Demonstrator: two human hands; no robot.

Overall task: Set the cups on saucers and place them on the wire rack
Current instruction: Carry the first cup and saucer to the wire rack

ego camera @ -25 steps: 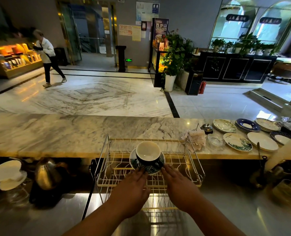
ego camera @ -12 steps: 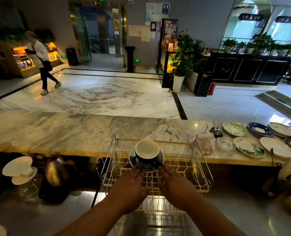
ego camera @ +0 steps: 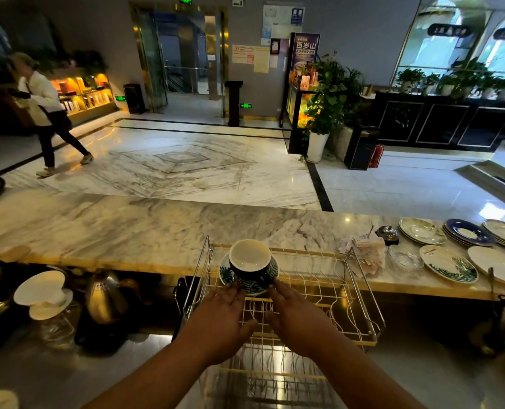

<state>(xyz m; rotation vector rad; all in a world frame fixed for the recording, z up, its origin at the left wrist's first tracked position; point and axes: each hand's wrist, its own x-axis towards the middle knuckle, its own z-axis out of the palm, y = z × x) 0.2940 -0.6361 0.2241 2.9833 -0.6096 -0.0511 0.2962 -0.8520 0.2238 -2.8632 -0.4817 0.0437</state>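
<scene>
One cup sits on one saucer in one wire rack at the counter's near edge. Toward the counter's right end lie two single leaf-patterned or pale plates and three small stacks of plates, with more cut off by the frame edge. Two hands, left hand and right hand, and one kettle below the counter's left part.

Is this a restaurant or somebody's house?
Probably a hotel or cafe lobby bar, not a house: a long marble counter, stacked plates, and lift doors across a wide polished floor.
</scene>
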